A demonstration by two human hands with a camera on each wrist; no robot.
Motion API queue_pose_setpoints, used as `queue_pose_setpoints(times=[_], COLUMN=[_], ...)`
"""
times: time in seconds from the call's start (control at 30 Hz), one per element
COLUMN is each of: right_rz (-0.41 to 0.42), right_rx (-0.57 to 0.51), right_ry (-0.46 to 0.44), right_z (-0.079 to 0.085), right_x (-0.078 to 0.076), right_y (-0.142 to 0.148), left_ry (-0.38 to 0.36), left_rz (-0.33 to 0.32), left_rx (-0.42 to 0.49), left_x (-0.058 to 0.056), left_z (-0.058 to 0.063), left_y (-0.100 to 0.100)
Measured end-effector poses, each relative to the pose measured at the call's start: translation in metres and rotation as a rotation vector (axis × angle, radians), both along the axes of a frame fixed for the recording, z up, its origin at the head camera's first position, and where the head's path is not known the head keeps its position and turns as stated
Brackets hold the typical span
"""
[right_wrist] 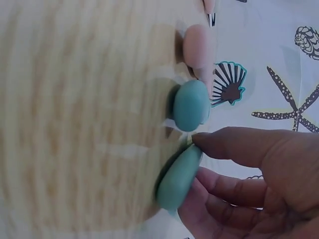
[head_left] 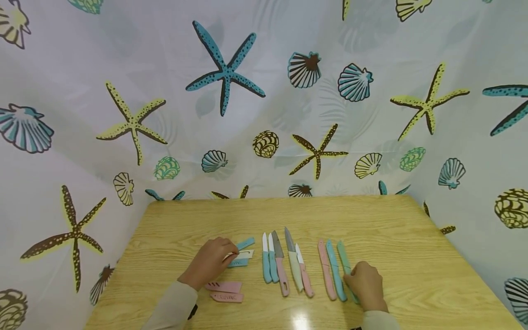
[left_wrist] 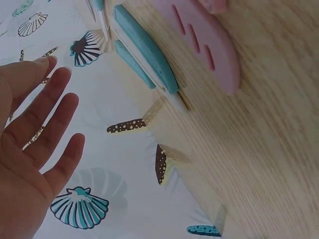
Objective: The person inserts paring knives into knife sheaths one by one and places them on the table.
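Green handle [right_wrist: 179, 180] w/ rounded end, R hand [head_left: 366, 282] pinching; L hand [head_left: 211, 260] fingers apart.

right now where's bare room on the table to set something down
Bare: the table between knives and back curtain, and rightward from the right hand to the edge. Crowded: among the knives, and the covers by the left hand.
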State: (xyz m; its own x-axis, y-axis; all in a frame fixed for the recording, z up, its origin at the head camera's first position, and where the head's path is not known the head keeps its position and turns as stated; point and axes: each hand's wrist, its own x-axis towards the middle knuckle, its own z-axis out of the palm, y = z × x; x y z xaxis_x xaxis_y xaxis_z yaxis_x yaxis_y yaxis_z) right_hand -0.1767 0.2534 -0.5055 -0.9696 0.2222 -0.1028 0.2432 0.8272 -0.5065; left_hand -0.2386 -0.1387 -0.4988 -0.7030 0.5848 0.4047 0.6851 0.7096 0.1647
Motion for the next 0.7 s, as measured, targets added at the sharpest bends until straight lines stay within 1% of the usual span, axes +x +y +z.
queue_pose_setpoints(times=[0.13,0.27,0.37,0.47,0.57,0.7], right_rz=[0.004,0.009,0.01,0.025,0.06,0.085], right_rx=[0.003,-0.002,-0.01,-0.007,-0.004,-0.02], right_ry=[0.016,0.028,0.077,0.158,0.228,0.269], right_z=[-0.001,-0.001,-0.002,-0.002,0.002,0.01], right_x=[-0.001,0.0,0.003,0.01,0.021,0.039], right_y=[-0.002,-0.004,-0.005,-0.01,-0.02,-0.037], left_ry=[-0.001,-0.016,-0.015,0.024,0.072,0.089], left_rz=[-0.006,-0.005,0.0,0.009,0.027,0.051], left_rx=[-0.014,-0.019,-0.029,-0.054,-0.087,-0.097], left_x=[0.002,0.004,0.004,0.004,0.001,-0.005], left_z=[0.0,-0.001,-0.001,-0.001,-0.003,-0.005], left_y=[-0.001,-0.002,-0.002,-0.001,-0.001,0.002])
